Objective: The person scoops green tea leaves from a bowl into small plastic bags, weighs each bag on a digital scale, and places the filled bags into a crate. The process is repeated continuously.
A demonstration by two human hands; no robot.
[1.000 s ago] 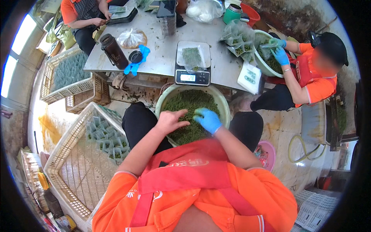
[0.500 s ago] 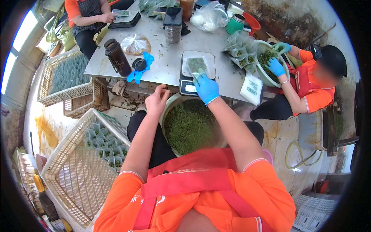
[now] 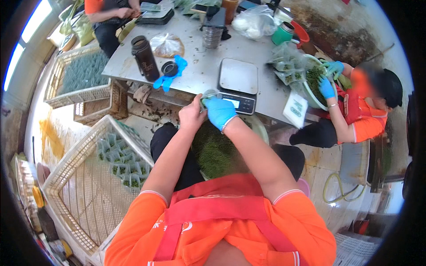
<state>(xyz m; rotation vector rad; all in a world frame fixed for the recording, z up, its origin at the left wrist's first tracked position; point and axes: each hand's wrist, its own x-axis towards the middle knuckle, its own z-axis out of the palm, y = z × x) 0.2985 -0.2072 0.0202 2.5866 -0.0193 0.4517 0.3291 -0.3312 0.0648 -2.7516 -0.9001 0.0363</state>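
Note:
A small clear plastic bag with green contents (image 3: 209, 94) is held up between my two hands, just off the table's near edge. My bare left hand (image 3: 192, 114) pinches it from the left, fingers closed. In a blue glove, my right hand (image 3: 220, 112) is closed on its other side. Part of the bag is hidden by my fingers. Right behind my right hand stands a digital scale (image 3: 238, 76), its silver plate bare. Beneath my hands, between my knees, is a wide tub (image 3: 262, 131) of loose, small green plant pieces (image 3: 217, 153).
A plastic crate (image 3: 80, 195) at my left holds several filled bags (image 3: 122, 162). On the metal table (image 3: 195, 66) are a dark flask (image 3: 144, 58), a blue glove (image 3: 171, 77) and white packaging (image 3: 295, 109). At right, a co-worker's gloved hands (image 3: 327, 84) reach into a bowl (image 3: 316, 101).
My right hand has lifted the bag off the scale and brought it left and nearer. My left hand has moved right to meet it and grips the bag too.

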